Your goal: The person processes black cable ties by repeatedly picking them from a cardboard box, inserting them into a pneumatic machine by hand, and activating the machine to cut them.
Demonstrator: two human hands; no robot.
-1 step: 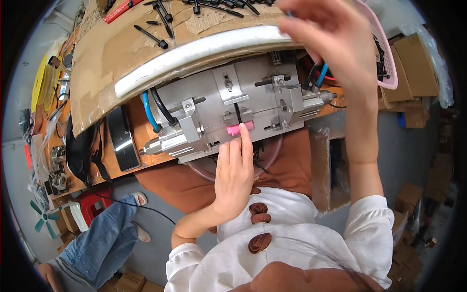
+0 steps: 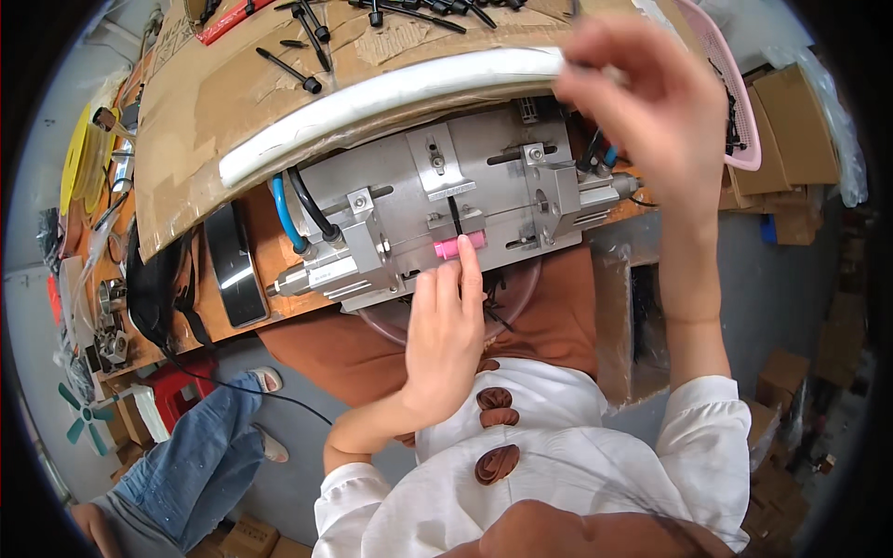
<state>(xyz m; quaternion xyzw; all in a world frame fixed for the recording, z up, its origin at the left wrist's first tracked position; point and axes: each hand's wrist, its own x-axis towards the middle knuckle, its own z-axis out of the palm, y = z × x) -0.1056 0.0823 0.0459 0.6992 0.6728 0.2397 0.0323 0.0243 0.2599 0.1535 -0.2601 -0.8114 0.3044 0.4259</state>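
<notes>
My left hand (image 2: 448,337) reaches up to a metal fixture (image 2: 326,195), its index finger stretched out and resting on a small pink block (image 2: 448,248). The other fingers are loosely bent and grip nothing. A thin black rod (image 2: 455,216) stands between the pink block and the metal bracket (image 2: 443,167) behind it. Over the right end of the white padded edge (image 2: 391,86) is my right hand (image 2: 642,102), smeared by motion. Its fingers come together around something dark that I cannot make out.
Several black rods with knobbed ends (image 2: 307,79) lie on the cardboard (image 2: 200,139). A pink basket (image 2: 744,153) holds black parts at the right. The phone (image 2: 233,265) lies left of the fixture. Another person's jeans (image 2: 200,474) show at lower left.
My right hand has shifted slightly right and down, and its fingers have drawn closer together. My left index finger stays on the pink block.
</notes>
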